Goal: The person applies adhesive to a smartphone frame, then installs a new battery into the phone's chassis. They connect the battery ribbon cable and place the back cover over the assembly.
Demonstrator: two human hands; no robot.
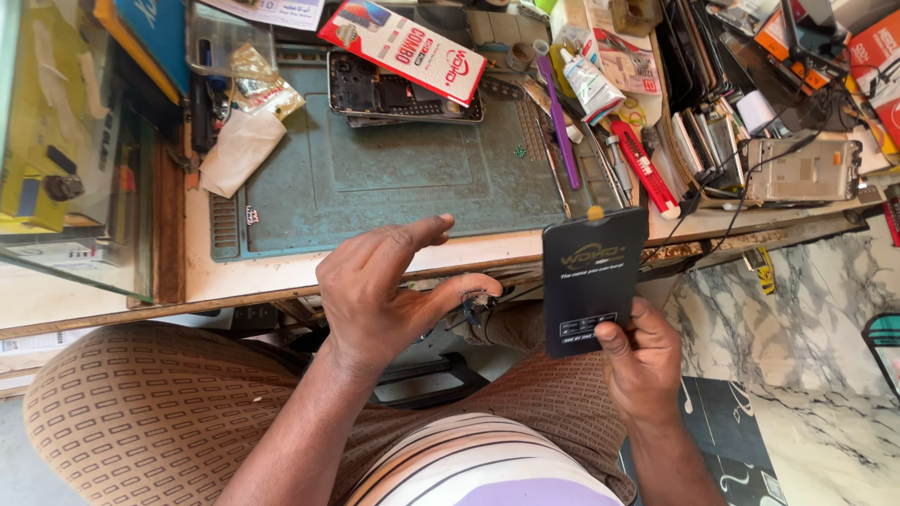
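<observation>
While seated at a cluttered repair table (281, 276), a person holds a flat black packet (592, 278) upright in the right hand (645, 361), its fingers (614, 339) closed on the lower end, thumb pressed to the front face. The packet stands just past the table's near edge, above the person's lap, with a small yellow tab at its top.

The left hand (384, 295) hovers beside it, fingers spread wide and holding nothing, forefinger pointing toward the table and thumb stretched toward the packet; a small dark part (478, 305) shows just off the thumb tip, though whether it touches cannot be told.

On the table lies a teal work mat (394, 178). At its far edge rests an opened phone (394, 96) with its insides showing, partly covered by a red-and-white packet (405, 47). A clear plastic tray (217, 36) at the far left holds small packets, and a crumpled white cloth (239, 150) lies just below it. To the right of the mat lie a purple tool (561, 126), a white tube (591, 82) and a red tool (645, 167). Farther right, dark phone panels (698, 66) stand stacked on edge, beside a pale phone frame (806, 171) lying flat, a black cable trailing across it.
</observation>
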